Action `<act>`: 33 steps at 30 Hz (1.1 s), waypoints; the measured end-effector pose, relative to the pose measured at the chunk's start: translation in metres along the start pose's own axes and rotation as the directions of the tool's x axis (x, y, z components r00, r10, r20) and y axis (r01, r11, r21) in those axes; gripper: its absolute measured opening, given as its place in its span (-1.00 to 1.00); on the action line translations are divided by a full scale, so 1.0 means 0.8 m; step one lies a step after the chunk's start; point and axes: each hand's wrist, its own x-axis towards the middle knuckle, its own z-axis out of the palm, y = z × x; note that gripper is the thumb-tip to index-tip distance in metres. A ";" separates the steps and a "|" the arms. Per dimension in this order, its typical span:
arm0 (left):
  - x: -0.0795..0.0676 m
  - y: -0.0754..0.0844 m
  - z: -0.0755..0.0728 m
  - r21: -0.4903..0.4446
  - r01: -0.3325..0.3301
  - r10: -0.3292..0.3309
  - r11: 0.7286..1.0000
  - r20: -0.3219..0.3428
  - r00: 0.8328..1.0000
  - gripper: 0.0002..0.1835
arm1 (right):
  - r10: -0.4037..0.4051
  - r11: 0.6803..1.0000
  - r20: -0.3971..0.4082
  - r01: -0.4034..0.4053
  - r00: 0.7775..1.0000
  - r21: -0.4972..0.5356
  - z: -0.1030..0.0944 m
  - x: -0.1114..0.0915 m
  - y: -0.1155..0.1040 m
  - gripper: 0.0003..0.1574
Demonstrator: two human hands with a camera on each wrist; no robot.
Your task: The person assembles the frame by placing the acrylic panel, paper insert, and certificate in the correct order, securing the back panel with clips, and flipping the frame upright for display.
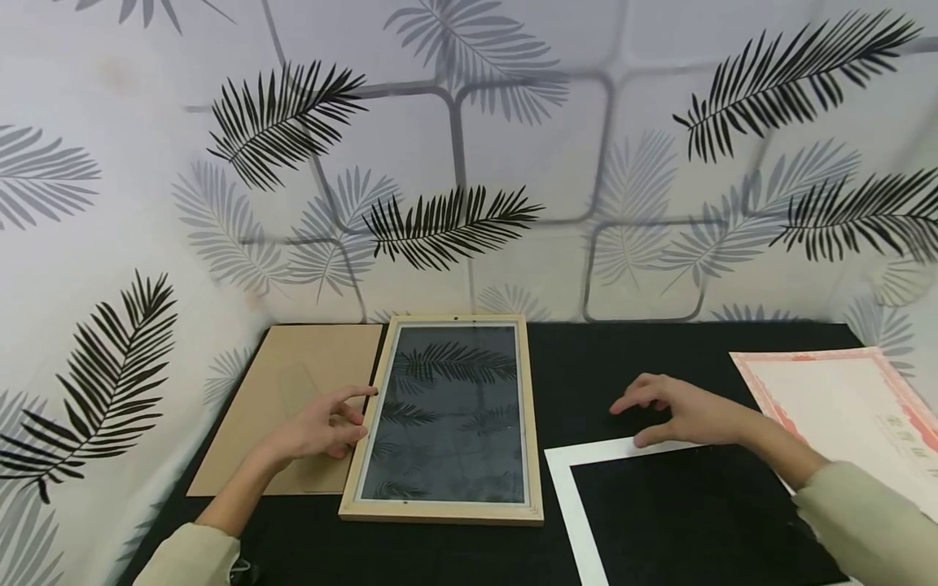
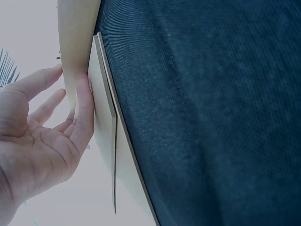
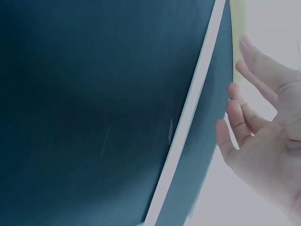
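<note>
A light wooden picture frame [image 1: 533, 456] with a glossy pane [image 1: 450, 415] lies at the middle of the table. At its left edge is my left hand [image 1: 322, 427], fingers spread and loosely bent, the fingertips right at the wood. The left wrist view shows the same hand [image 2: 47, 127] beside the frame's side [image 2: 77, 37], not wrapped round it. My right hand [image 1: 685, 411] hovers with relaxed fingers over the top strip of a white mat board [image 1: 586, 517] and holds nothing. In the right wrist view that hand [image 3: 263, 122] stands apart from the white strip [image 3: 186, 117].
A brown backing board [image 1: 242, 431] lies left of the frame, partly under the left hand. At the far right lies a certificate [image 1: 843, 391] with a pink-red border, partly covered by the right arm. Black cloth [image 1: 608, 350] covers the table, with a leaf-patterned curtain [image 1: 528, 163] behind.
</note>
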 end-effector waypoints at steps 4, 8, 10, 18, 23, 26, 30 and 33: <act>0.001 -0.001 0.000 0.005 -0.011 0.011 1.000 0.007 1.000 -0.32 | 0.059 0.998 -0.060 -0.060 0.996 -0.024 -0.036 -0.062 0.034 -0.40; 0.001 -0.003 -0.001 0.009 -0.021 0.021 1.000 0.011 1.000 -0.32 | 0.083 0.996 -0.099 -0.087 0.992 -0.031 -0.057 -0.117 0.067 -0.36; 0.001 -0.004 -0.001 0.007 -0.018 0.018 1.000 0.011 1.000 -0.32 | 0.090 0.995 -0.093 -0.094 0.992 -0.037 -0.060 -0.137 0.079 -0.33; 0.002 -0.002 0.000 0.000 0.005 -0.005 1.000 0.007 1.000 -0.32 | 0.100 0.992 -0.114 -0.107 0.988 -0.063 -0.051 -0.163 0.096 -0.29; 0.003 -0.001 0.000 -0.004 0.014 -0.013 1.000 0.008 1.000 -0.32 | 0.109 0.991 -0.125 -0.118 0.986 -0.068 -0.049 -0.162 0.094 -0.29; 0.003 -0.001 0.000 -0.005 0.020 -0.020 1.000 0.006 1.000 -0.32 | 0.143 0.987 -0.084 -0.148 0.986 -0.065 -0.051 -0.157 0.091 -0.29; 0.003 0.000 0.000 -0.007 0.013 -0.013 1.000 0.012 1.000 -0.31 | 0.246 0.966 -0.015 -0.246 0.969 -0.077 -0.057 -0.143 0.085 -0.28; 0.004 0.000 0.001 -0.009 0.015 -0.015 1.000 0.017 1.000 -0.31 | 0.306 0.949 0.022 -0.303 0.952 -0.086 -0.061 -0.130 0.079 -0.25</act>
